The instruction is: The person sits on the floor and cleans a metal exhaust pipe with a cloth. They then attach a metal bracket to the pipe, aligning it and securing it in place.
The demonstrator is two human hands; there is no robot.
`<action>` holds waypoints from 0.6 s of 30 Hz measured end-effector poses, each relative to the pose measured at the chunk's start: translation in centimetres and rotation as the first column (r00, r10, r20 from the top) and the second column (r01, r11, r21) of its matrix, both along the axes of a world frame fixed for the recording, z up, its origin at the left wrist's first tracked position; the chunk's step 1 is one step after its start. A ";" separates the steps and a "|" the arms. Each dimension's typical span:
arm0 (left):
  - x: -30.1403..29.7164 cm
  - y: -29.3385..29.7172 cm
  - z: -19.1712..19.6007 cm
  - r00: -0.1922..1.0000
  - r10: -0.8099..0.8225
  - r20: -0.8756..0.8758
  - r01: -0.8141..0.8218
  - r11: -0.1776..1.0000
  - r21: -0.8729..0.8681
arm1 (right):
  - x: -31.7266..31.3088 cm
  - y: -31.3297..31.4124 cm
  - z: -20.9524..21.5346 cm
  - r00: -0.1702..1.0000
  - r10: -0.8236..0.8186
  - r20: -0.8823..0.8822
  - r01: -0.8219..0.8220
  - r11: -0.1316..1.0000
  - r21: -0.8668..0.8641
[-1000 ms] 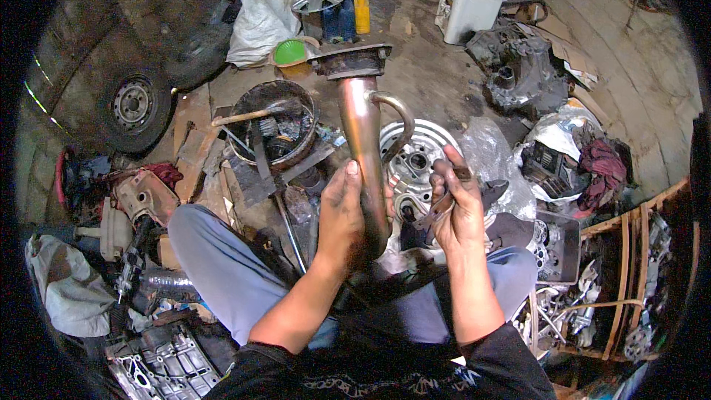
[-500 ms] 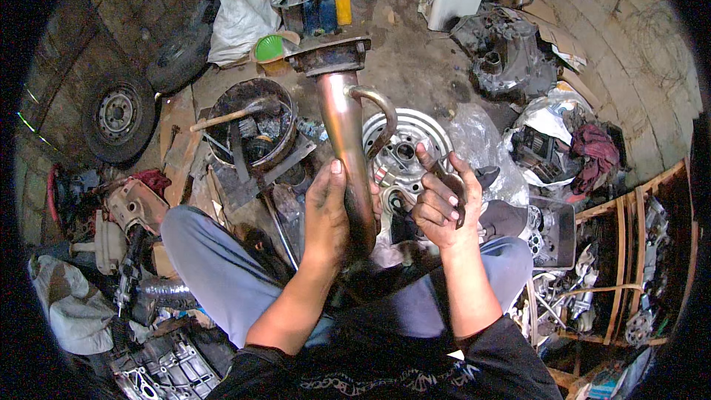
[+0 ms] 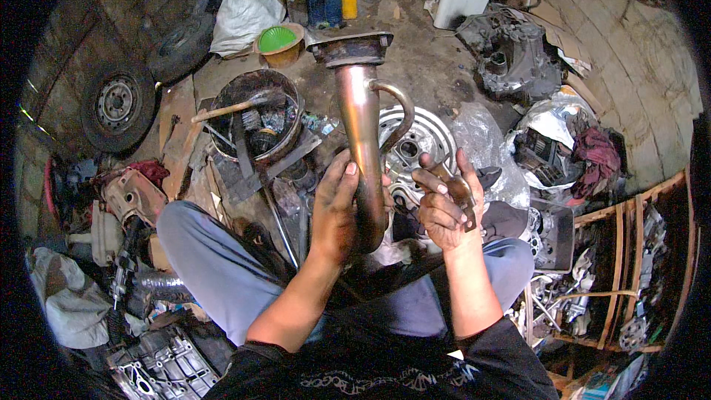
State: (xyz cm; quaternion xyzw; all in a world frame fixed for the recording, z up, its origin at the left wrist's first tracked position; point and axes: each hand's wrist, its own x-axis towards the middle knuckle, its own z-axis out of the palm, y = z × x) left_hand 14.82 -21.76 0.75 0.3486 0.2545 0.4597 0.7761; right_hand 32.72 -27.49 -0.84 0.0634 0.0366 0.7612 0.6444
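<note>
Clasping a long, bronze-toned metal pipe [image 3: 358, 130] nearly upright in the left hand [image 3: 335, 215], with fingers wrapped around its lower half and spread only to its thickness. Rising above those fingers to a dark flange [image 3: 350, 50], with a curved side tube [image 3: 406, 115] bowing rightward. Backed, beyond the right hand [image 3: 447, 222], by a pale wheel rim [image 3: 435, 135]. Gripping in that hand, with fingers folded narrowly, a small, dark, curved metal piece [image 3: 461, 195], touching the fingertips, well right of the pipe.
</note>
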 end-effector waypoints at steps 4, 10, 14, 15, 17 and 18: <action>0.1 0.1 -0.4 1.000 0.000 -0.001 0.000 1.000 0.026 | 0.2 0.0 -0.5 1.000 0.007 0.007 -0.007 1.000 -0.007; 0.3 -0.2 -1.8 0.999 0.021 -0.037 -0.017 0.993 0.120 | -1.6 0.1 2.7 0.923 -0.017 0.384 0.137 0.948 -0.287; 0.3 -0.3 -2.4 0.998 0.033 -0.048 -0.020 0.970 0.243 | -1.4 0.1 1.5 0.872 0.057 0.486 0.002 0.993 -0.119; 0.4 -0.2 -2.6 0.998 0.031 -0.056 -0.017 0.972 0.234 | -1.2 0.0 1.2 0.874 0.074 0.480 -0.052 0.997 -0.058; 0.2 0.4 -3.2 0.994 0.035 -0.104 -0.024 0.994 0.109 | -2.0 -0.2 2.3 0.760 0.043 0.648 0.096 0.979 -0.177; 0.1 0.4 -3.2 0.998 0.018 -0.053 -0.014 0.997 0.078 | -2.2 -0.3 2.4 0.725 0.029 0.689 0.120 0.979 -0.168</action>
